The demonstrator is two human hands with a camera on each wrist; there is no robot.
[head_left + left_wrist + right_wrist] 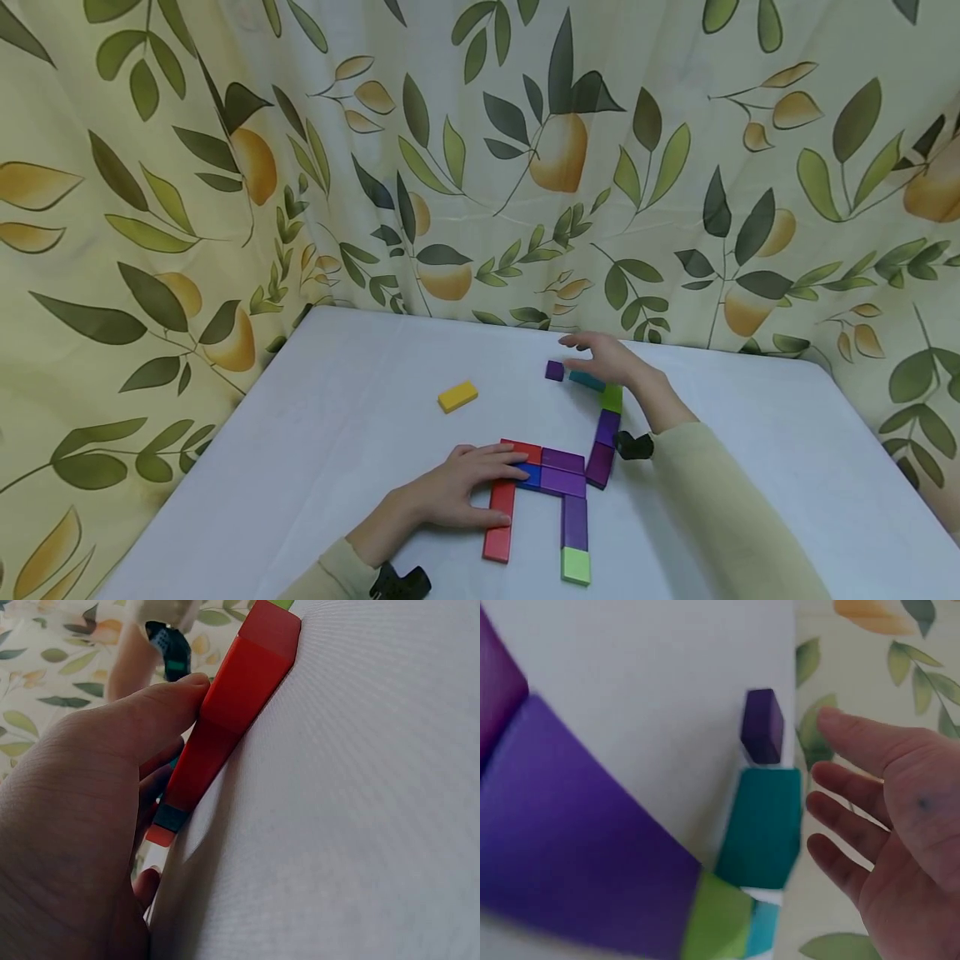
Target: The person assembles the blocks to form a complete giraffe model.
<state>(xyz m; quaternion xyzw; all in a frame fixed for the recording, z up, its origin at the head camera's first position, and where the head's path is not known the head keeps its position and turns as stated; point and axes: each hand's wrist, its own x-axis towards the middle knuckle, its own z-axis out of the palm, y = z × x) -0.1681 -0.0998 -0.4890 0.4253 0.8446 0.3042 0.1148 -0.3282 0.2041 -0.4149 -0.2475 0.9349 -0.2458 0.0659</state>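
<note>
Flat coloured blocks lie joined in a figure on the white table (337, 433). My left hand (457, 487) rests flat on the red blocks (501, 517) and the blue block (531, 475); its thumb touches the red column (232, 712). My right hand (600, 358) hovers open above the teal block (587, 381), fingers straight, holding nothing. That teal block (761, 825) sits just behind a green block (612, 397). A small purple block (554, 371) lies loose to the left, also seen as the purple block (763, 725) ahead of my fingers (840, 787).
A yellow block (457, 397) lies alone at mid-table. Purple blocks (573, 492) and a green block (575, 565) form the near part of the figure. A leaf-patterned curtain (480, 167) hangs close behind the table's far edge.
</note>
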